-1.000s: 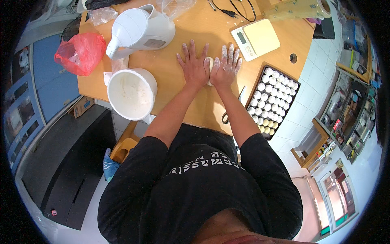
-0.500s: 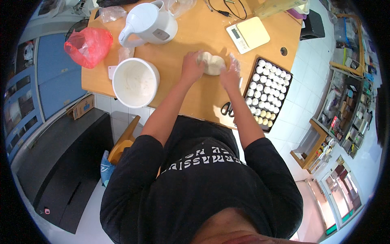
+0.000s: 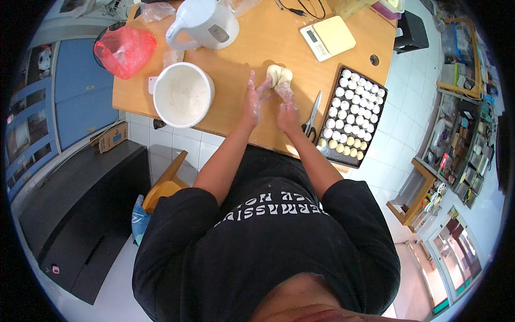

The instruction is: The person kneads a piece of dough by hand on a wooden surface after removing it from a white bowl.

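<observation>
A lump of pale dough [image 3: 279, 74] with a folded crease lies on the wooden table in front of me. My right hand [image 3: 288, 110] has its floury fingers closed over the dough's near end. Left of the dough, my left hand [image 3: 254, 99] is open, fingers stretched out and thumb pointing toward the dough; whether the thumb touches it I cannot tell. Scissors [image 3: 313, 119] lie just right of my right hand. Beyond them sits a dark tray [image 3: 327, 151] with rows of small round dough balls, most white with flour and several yellower at the near end.
A white bucket [image 3: 210, 95] stands left of my left hand. Behind it are a white jug [image 3: 201, 27] and a red plastic bag [image 3: 126, 52]. A kitchen scale [image 3: 328, 38] sits at the far right, near a black cable [image 3: 316, 15]. The table's near edge [image 3: 268, 146] is by my body.
Both hands held the wider lump from its sides; now it is narrower and folded. My left hand has come off toward me and opened. My right hand has moved to the near end.
</observation>
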